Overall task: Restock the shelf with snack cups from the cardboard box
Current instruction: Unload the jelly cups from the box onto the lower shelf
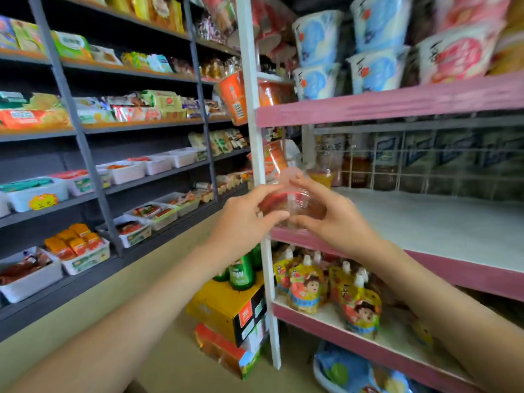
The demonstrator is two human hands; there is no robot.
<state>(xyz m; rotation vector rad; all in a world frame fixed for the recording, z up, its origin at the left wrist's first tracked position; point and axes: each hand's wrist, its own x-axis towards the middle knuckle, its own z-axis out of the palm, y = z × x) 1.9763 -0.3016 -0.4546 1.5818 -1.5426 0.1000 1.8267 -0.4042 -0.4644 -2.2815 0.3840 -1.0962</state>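
Note:
A clear snack cup (295, 204) with red contents and a pinkish lid is held between both my hands, just in front of the left end of the pink-edged middle shelf (425, 222). My left hand (243, 219) grips its left side and my right hand (337, 219) grips its right side. One yellow-topped cup (320, 177) stands at the shelf's back left corner. The cardboard box is not in view.
A white upright post (255, 154) rises just left of the cup. Large noodle bowls (377, 69) fill the shelf above; spouted pouches (309, 282) fill the shelf below. Stacked cartons with green bottles (229, 310) sit on the floor. Grey shelving with snack trays (133, 234) lines the left wall.

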